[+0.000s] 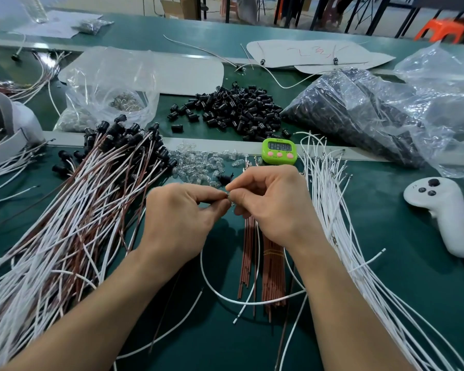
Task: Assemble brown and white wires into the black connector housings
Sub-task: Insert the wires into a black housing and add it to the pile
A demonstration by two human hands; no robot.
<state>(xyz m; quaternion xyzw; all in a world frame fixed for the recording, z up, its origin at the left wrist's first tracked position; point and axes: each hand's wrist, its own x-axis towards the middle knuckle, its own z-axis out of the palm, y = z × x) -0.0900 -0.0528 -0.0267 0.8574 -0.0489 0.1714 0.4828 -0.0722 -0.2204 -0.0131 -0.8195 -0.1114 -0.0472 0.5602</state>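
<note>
**Both hands pinching one tiny part over the wire bench**

Closest in, at 6 o'clock under the wrists, a bundle of brown wires (271, 274) lies straight on the green mat (413, 290), with a loose white wire (206, 274) looping across it. Just above that, dead centre, the left hand (180, 218) and right hand (273, 207) meet fingertip to fingertip. Each has thumb and forefinger closed tight on the same small part (228, 196), other fingers curled in. The part's too tiny to say what it is, and I can't tell if either wire runs up into the grip.

At 9 o'clock there's a big heap of finished leads (73, 210), brown and white with black ends fanned out toward 11. At 3 o'clock sits a sheaf of bare white wires (340, 223), and further out that way a white controller (445, 215) lies on the mat.

Just past the fingertips at 12, a single black housing (224, 178) sits at the edge of a scatter of clear bulbs (201, 164), with a green timer (279, 151) at 1 o'clock beside them. Further back at 12 is the loose pile of black connector housings (236, 113). At 2 o'clock a clear bag of housings (359, 113) is stuffed full, and at 10 o'clock a second clear bag (110, 76) has bulbs in the bottom
</note>
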